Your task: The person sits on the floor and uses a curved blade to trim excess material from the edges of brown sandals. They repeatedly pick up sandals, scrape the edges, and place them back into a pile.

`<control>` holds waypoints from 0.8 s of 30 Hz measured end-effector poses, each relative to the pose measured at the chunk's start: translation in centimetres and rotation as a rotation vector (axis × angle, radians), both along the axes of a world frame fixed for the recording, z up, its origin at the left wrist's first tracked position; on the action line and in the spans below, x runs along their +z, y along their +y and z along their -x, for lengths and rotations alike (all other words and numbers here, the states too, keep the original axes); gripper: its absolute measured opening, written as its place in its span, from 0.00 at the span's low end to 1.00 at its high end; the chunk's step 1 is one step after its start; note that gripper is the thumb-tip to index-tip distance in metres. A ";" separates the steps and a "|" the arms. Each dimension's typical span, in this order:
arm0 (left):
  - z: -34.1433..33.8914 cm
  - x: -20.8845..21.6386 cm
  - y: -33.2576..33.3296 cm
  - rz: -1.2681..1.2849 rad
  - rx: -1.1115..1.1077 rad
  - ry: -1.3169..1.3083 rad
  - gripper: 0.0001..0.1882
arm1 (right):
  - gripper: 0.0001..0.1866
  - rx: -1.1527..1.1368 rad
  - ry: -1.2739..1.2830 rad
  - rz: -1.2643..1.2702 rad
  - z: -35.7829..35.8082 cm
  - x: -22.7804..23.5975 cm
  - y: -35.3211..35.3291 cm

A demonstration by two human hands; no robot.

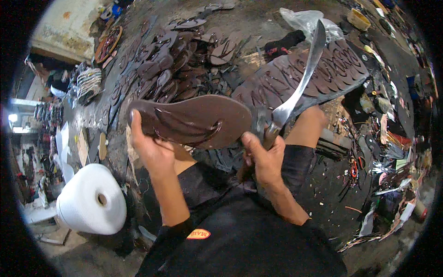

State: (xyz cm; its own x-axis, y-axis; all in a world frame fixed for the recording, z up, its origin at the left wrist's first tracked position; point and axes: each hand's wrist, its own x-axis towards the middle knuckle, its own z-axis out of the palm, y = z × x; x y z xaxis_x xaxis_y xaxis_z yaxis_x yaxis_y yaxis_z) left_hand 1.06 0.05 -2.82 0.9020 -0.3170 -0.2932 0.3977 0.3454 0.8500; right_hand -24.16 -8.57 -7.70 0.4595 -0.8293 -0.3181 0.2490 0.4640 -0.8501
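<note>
A dark brown flip-flop (189, 115) with a shiny strap lies across the front of my body, sole surface tilted up toward me. My left hand (157, 154) grips its left end, with the thumb along the outer edge. In my right hand (266, 161) is a knife (302, 85), its handle closed inside the fingers. The long curved blade points up and away to the right, apart from the flip-flop. My right thumb is at the flip-flop's right end; whether it presses there I cannot tell.
Beyond my hands lies a loose heap of brown flip-flops (161, 71). To its right, several more sit in rows (295, 64) near a clear plastic bag (318, 23). A big white roll (90, 203) stands at the left. Scissors (355, 166) and scraps litter the right side.
</note>
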 end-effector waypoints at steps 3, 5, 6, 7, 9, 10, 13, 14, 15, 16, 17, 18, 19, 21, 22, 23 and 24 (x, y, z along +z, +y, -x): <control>-0.3 1.9 0.9 -0.183 -0.025 -0.446 0.16 | 0.19 -0.019 0.053 0.017 1.2 1.6 -4.4; -0.3 4.6 0.1 -0.505 -0.034 -0.929 0.20 | 0.27 0.105 0.146 0.096 2.8 3.7 -7.3; 0.3 5.5 -0.6 -0.419 -0.292 -1.000 0.21 | 0.31 0.130 0.325 0.139 3.1 4.7 -8.5; 1.0 6.2 -1.5 -0.346 -0.527 -1.016 0.22 | 0.35 0.185 0.564 0.317 3.1 5.8 -9.7; 3.0 6.1 -3.5 -0.289 -0.978 -0.608 0.23 | 0.22 0.236 0.342 0.233 1.9 7.1 -10.4; 4.2 5.4 -4.0 -0.293 -1.067 -0.377 0.23 | 0.22 0.406 0.307 0.242 0.8 7.4 -10.8; 5.9 2.6 -3.6 -0.233 -1.284 -0.218 0.24 | 0.15 0.362 0.207 0.378 -1.3 6.4 -9.3; 5.8 1.9 -2.7 -0.247 -1.138 -0.119 0.23 | 0.17 0.300 0.230 0.469 -1.5 5.7 -8.3; 5.1 1.6 -1.6 -0.221 -1.058 -0.030 0.23 | 0.17 0.245 0.216 0.430 -0.7 5.0 -6.9; 4.5 1.5 -0.2 -0.190 -0.966 0.053 0.23 | 0.17 0.217 0.304 0.310 0.5 4.3 -5.5; 4.1 1.7 1.3 -0.167 -0.875 0.082 0.23 | 0.15 0.233 0.293 0.446 1.8 3.6 -3.8; 3.8 1.9 2.7 -0.219 -0.829 0.150 0.23 | 0.14 0.246 0.346 0.510 3.1 2.9 -1.9; 4.1 2.1 4.0 -0.268 -0.727 0.205 0.22 | 0.13 0.340 0.346 0.574 4.5 2.4 0.0; 4.8 2.1 5.9 -0.205 -0.624 0.316 0.22 | 0.12 0.500 0.369 0.647 6.5 1.5 3.6; 5.1 1.8 6.5 -0.219 -0.533 0.276 0.22 | 0.11 0.563 0.385 0.681 7.0 1.0 5.1; 5.3 1.5 6.8 -0.216 -0.477 0.239 0.22 | 0.14 0.709 0.489 0.528 7.7 0.7 6.2; 5.5 1.2 6.9 -0.141 -0.473 0.179 0.22 | 0.13 0.749 0.555 0.506 8.0 0.5 7.2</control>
